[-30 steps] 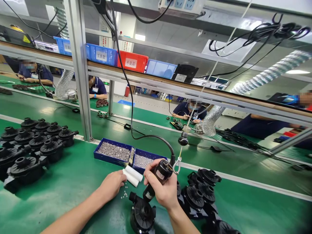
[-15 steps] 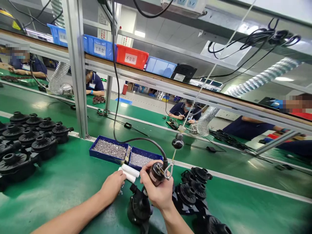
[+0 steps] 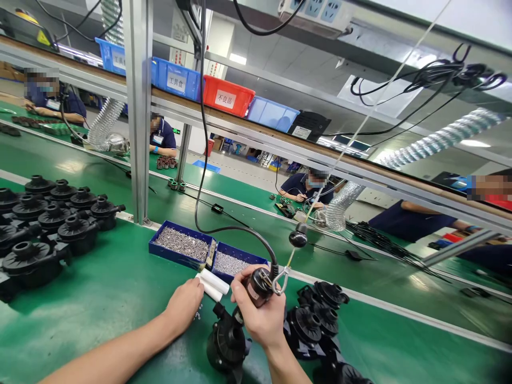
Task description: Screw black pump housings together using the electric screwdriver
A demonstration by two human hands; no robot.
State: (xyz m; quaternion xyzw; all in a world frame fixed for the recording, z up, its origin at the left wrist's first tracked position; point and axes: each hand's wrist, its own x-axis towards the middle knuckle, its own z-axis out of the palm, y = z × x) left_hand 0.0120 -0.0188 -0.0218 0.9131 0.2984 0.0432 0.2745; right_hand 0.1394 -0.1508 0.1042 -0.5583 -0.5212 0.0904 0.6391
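My right hand (image 3: 260,314) is wrapped round a black electric screwdriver (image 3: 258,288) that hangs by a metal clip from a cord. The screwdriver's lower end points down at a black pump housing (image 3: 227,344) on the green bench; its tip is hidden. My left hand (image 3: 186,305) has its fingers bent together at the left ends of two white cylinders (image 3: 214,282). What those fingertips pinch, if anything, is hidden. Several tiny rings (image 3: 197,313) lie on the bench beside this hand. Behind the cylinders stand a blue tray of screws (image 3: 160,250) and a blue tray of small metal parts (image 3: 262,260).
Rows of black pump housings (image 3: 76,229) stand at the left, and more housings (image 3: 306,322) at the right. A metal post (image 3: 139,122) rises behind the bench. Blue and red bins (image 3: 228,96) line the shelf above. Co-workers sit across the green benches.
The view has swung a little, so the background sits slightly further right. My right hand keeps the screwdriver over the pump housing, and my left hand stays by the white cylinders.
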